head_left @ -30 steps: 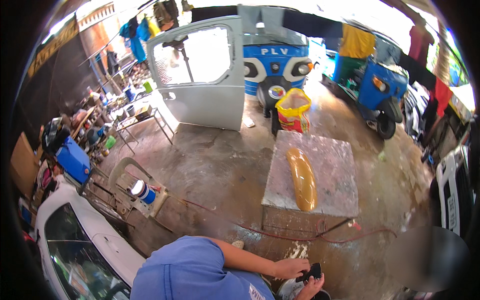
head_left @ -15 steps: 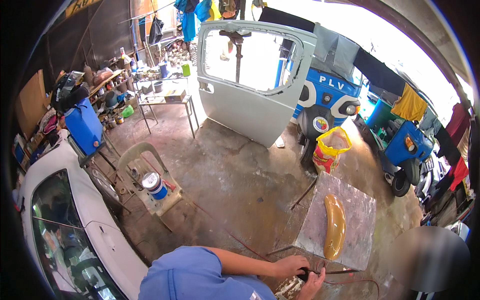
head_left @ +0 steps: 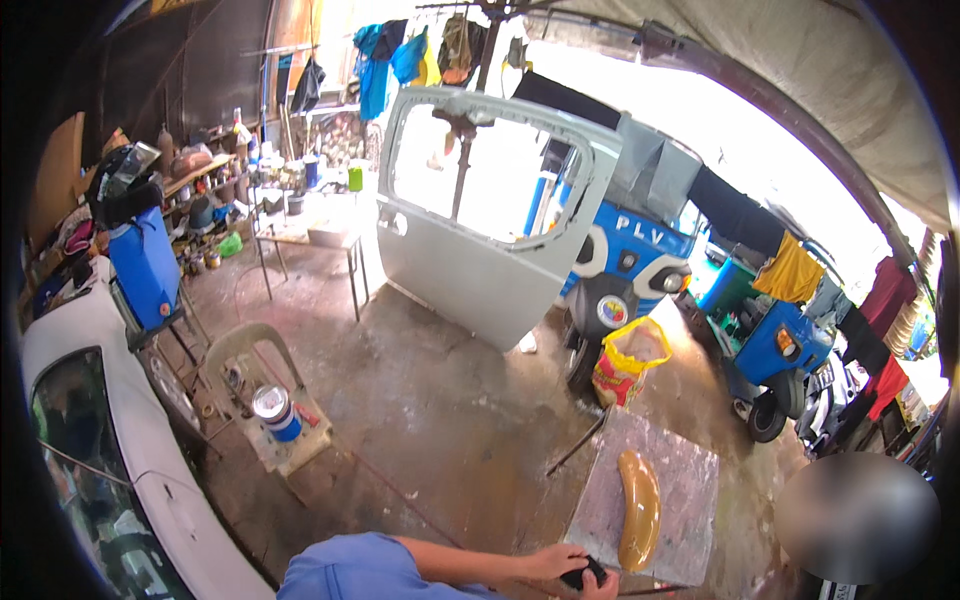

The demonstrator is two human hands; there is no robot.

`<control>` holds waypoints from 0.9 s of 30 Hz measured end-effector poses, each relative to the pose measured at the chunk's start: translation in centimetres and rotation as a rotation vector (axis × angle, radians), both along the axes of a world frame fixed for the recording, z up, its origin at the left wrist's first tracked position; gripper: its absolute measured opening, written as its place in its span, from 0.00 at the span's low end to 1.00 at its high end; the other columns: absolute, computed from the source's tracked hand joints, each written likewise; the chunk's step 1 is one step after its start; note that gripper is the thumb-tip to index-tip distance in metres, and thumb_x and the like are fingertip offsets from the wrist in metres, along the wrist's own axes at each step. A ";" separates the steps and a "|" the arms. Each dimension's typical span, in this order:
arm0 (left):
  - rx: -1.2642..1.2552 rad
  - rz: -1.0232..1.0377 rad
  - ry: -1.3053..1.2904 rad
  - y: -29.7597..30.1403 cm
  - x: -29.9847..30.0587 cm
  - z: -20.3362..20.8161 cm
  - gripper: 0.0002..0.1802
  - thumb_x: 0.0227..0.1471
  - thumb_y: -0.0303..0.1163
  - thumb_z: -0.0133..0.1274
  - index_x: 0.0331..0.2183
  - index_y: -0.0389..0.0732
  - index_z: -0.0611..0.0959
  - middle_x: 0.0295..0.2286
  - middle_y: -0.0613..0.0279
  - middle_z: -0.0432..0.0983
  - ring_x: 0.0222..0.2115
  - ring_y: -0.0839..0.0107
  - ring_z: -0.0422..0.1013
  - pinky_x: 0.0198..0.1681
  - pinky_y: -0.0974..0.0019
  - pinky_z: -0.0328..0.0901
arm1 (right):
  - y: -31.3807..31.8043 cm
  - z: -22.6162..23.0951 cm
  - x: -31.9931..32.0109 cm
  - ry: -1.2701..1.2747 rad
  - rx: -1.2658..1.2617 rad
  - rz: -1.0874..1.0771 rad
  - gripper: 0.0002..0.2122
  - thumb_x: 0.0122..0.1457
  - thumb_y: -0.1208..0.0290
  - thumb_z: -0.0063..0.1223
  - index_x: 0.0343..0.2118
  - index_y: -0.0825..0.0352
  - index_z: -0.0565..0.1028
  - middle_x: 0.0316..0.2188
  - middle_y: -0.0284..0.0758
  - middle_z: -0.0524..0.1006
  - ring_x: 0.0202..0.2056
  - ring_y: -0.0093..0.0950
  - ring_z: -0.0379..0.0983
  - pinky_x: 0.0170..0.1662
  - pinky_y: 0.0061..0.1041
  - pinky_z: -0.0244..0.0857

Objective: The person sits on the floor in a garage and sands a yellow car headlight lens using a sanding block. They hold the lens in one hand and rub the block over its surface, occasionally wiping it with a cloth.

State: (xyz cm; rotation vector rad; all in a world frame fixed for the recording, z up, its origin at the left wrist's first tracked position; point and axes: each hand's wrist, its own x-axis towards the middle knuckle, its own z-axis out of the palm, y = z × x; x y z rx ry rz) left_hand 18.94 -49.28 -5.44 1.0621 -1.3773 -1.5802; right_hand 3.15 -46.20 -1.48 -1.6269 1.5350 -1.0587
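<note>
Holding small black object [head_left: 573, 578] between left grip [head_left: 555, 563] and right grip [head_left: 601, 586], both closed on it; could drop if either slackens. Glossy golden-brown curved panel [head_left: 640, 508] on grey rectangular table [head_left: 688, 510], ahead-right of right grip.

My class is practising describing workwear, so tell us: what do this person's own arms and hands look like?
A blue cloth sleeve covers the left upper arm, leaving the left forearm bare, with no watch visible. The left hand and right hand wear no gloves; rings would be too small to tell. No right sleeve shows.
</note>
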 end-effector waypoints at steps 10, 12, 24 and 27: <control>-0.002 0.009 0.035 -0.3 0.1 -5.9 0.14 0.57 0.36 0.56 0.39 0.35 0.80 0.29 0.65 0.76 0.32 0.75 0.69 0.37 0.67 0.66 | 1.0 1.0 1.8 -0.147 0.006 0.061 0.17 0.62 0.66 0.58 0.47 0.75 0.74 0.41 0.45 0.78 0.41 0.37 0.75 0.48 0.35 0.69; -0.091 0.013 -0.011 -0.3 0.5 -4.5 0.15 0.58 0.38 0.55 0.41 0.36 0.80 0.29 0.64 0.76 0.32 0.74 0.69 0.37 0.67 0.66 | 1.1 1.5 2.1 -0.304 0.096 0.132 0.19 0.63 0.68 0.59 0.50 0.77 0.71 0.45 0.43 0.76 0.42 0.33 0.74 0.48 0.32 0.70; 0.239 -0.003 0.196 2.1 2.2 -4.5 0.10 0.55 0.29 0.55 0.38 0.36 0.82 0.28 0.66 0.79 0.24 0.81 0.73 0.24 0.75 0.70 | 2.6 -0.9 1.9 0.068 0.151 -0.044 0.17 0.63 0.70 0.57 0.49 0.78 0.73 0.42 0.45 0.78 0.44 0.33 0.75 0.48 0.33 0.69; 0.176 0.020 0.140 1.9 1.7 -4.8 0.10 0.54 0.31 0.57 0.36 0.35 0.82 0.27 0.66 0.78 0.24 0.79 0.73 0.25 0.72 0.71 | 3.0 -0.9 2.7 0.034 0.133 -0.107 0.20 0.62 0.66 0.59 0.51 0.76 0.74 0.47 0.48 0.79 0.45 0.40 0.76 0.52 0.38 0.66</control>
